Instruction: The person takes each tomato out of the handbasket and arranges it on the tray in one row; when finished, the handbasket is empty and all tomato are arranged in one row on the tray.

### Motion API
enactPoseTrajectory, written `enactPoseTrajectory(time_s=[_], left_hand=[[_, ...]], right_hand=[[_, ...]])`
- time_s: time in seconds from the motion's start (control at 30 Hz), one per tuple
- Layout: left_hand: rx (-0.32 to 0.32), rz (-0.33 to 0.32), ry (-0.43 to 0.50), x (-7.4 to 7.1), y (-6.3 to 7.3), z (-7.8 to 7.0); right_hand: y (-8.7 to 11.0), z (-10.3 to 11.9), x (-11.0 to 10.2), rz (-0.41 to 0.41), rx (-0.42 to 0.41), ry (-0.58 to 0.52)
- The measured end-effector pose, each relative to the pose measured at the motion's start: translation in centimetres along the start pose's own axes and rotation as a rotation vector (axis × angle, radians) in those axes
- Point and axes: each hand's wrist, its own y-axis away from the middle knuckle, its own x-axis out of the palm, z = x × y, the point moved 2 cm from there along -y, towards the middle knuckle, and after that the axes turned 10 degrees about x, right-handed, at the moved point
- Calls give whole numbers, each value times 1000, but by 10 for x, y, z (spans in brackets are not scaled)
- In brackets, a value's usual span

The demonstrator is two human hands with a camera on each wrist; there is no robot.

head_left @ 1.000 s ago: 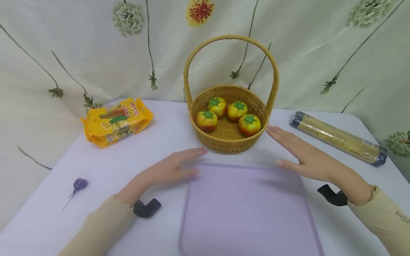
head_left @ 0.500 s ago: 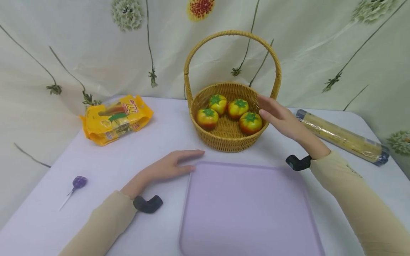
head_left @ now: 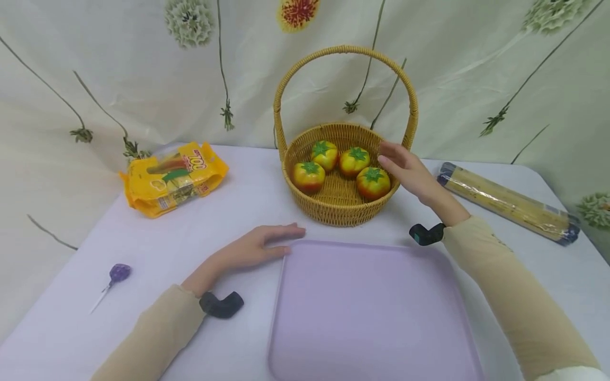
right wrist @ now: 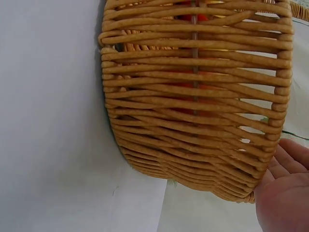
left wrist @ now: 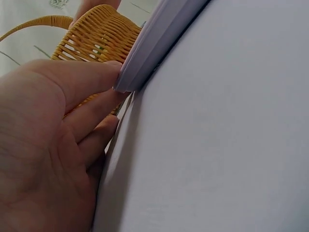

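Right hand [head_left: 405, 168] has moved up to the right rim of the basket [head_left: 340, 215], fingers loosely bent; left hand [head_left: 252, 246] lies fingers extended, thumb at the tray's [head_left: 374, 312] corner. Between and beyond them, the round tan wicker opens upward, arched handle [head_left: 344, 49] upright, spanning sideways.

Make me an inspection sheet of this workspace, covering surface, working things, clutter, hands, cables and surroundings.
Surface: white table.
Working things: basket upright, holding four fruits; tray lying on the table, nearer the person.
Clutter: yellow pack at back left; lollipop at left, nearer the person; long pack at back right.
Hands: left hand at the tray's far left corner; right hand at the basket's right rim, contact unclear.
Cables: nothing seen.
Surroundings: flower-print backdrop behind the table.
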Motion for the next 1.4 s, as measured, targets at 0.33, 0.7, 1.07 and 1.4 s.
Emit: enactPoseTrajectory(time_s=[0.33,0.7,1.07,1.4], left_hand=[[8,-60,-17,3,-2,2],[-18,-130,3,6,-4,0],[-29,-138,12,6,-4,-2],[-25,-134,7,6,-4,-1]], right_hand=[[-6,1,3,18,18,17],[-8,5,2,97,49,88],[-13,8,2,129,62,259],[-15,10,8,123,77,389]])
